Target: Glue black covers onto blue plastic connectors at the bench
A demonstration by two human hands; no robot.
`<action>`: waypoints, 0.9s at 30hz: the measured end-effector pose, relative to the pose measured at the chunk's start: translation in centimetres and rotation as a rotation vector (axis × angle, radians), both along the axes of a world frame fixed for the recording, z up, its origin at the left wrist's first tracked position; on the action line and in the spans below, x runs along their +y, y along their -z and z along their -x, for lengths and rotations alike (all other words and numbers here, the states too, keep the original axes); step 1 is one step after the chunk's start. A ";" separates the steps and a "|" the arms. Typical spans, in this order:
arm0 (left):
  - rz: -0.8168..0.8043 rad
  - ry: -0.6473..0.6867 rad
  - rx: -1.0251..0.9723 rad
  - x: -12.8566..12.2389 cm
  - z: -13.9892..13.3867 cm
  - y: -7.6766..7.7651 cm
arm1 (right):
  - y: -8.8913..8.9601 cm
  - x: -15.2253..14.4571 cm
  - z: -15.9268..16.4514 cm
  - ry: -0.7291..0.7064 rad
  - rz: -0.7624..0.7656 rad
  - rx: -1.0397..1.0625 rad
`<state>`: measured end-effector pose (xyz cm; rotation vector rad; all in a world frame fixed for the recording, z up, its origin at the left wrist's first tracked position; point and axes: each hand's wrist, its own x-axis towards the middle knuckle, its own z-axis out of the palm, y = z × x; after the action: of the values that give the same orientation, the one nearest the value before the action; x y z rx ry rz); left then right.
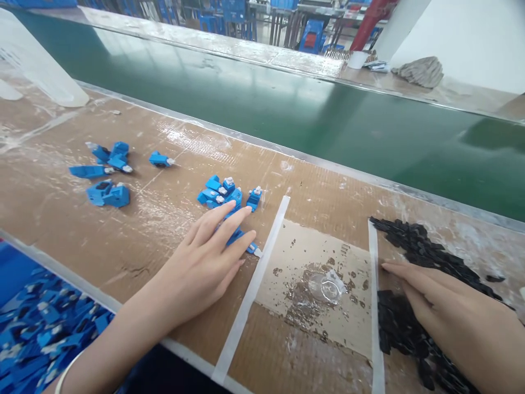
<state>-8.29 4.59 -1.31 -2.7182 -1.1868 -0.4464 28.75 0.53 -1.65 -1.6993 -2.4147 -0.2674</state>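
My left hand (209,254) lies palm down with fingers spread, over a small cluster of blue plastic pieces (213,191) with whitish tips. Its fingers partly cover some of them, and one whitish tip (257,252) shows beside the fingertips. On the right, my right hand (455,312) reaches in among small black pieces (438,257), fingers stretched out to the left and nothing visible in them. More black pieces (394,323) lie below this hand, partly hidden by it. Between the hands, a clear round blob or small dish (330,287) rests on a wet, speckled cardboard patch (303,246).
Two white tape strips (246,306) (374,306) flank the cardboard patch. Other blue pieces (109,192) lie at left. A bin of blue pieces (45,334) stands lower left. Beyond the cardboard-covered table (164,126) runs a green conveyor belt (262,104). A grey cloth (420,72) sits behind it.
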 end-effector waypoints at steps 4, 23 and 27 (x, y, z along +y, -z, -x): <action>-0.014 0.009 0.008 0.4 0.1 0.9 | 0.4 -1.6 0.7 -0.180 0.005 -0.123; 0.154 0.319 -0.247 -1.8 -1.2 0.4 | 0.3 -0.5 0.9 -0.054 0.071 0.048; 0.192 0.309 -0.281 -2.4 -2.2 0.4 | 0.1 0.4 0.5 0.051 0.209 0.140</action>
<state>-6.08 2.24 -1.75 -3.1007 -0.9025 -0.8156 28.22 0.91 -1.78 -1.7991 -2.3688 0.0987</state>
